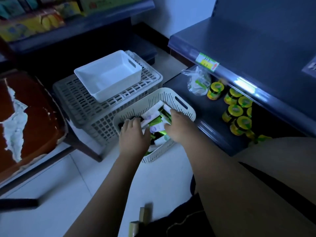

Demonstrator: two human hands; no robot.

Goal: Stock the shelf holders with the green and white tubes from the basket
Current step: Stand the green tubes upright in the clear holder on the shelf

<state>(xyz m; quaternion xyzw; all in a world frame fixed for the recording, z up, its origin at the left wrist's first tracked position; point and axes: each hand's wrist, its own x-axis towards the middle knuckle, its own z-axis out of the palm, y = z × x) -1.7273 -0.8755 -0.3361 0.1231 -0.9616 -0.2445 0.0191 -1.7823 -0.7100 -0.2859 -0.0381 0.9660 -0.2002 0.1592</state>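
Green-white tubes (154,122) fill the basket (159,94). Left hand (134,135) and right hand (182,128) both dig in, fingers bent, can't tell if either's actually gripping one.

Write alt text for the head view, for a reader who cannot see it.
The left hand and right hand reach into a white basket of green and white tubes. Yellow-lidded jars stand on the low shelf to its right; an empty white tub sits on a crate behind.
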